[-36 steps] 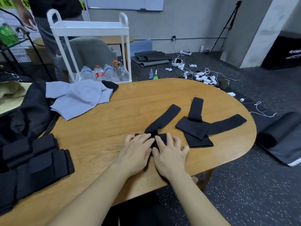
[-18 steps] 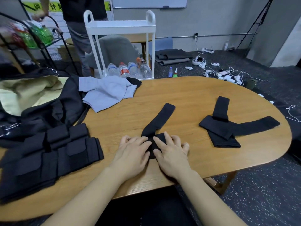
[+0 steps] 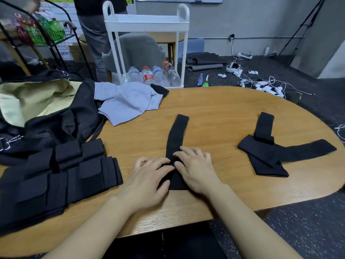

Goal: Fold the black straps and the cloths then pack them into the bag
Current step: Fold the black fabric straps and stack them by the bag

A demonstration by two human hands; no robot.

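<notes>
A black strap (image 3: 177,133) lies on the wooden table (image 3: 214,113), running away from me. Its near end is under both hands. My left hand (image 3: 149,182) lies flat on the folded near part, fingers spread. My right hand (image 3: 196,169) presses on the strap just beside it, fingertips on the fabric. More black straps (image 3: 267,154) lie crossed at the right. A pile of folded black straps (image 3: 56,176) sits at the left. A grey cloth (image 3: 128,101) lies crumpled at the back left. The black bag (image 3: 46,113) with a cream lining stands open at the far left.
Behind the table stand a white cart (image 3: 147,25) with water bottles (image 3: 155,75), a grey chair (image 3: 140,49) and a person (image 3: 97,34). A black wire rack (image 3: 37,34) is at the back left. Cables (image 3: 265,85) litter the floor at the right.
My head has turned left, so the bag and folded pile show more. My hands have stayed on the strap's near end, and the right fingers have slid a little further up it.
</notes>
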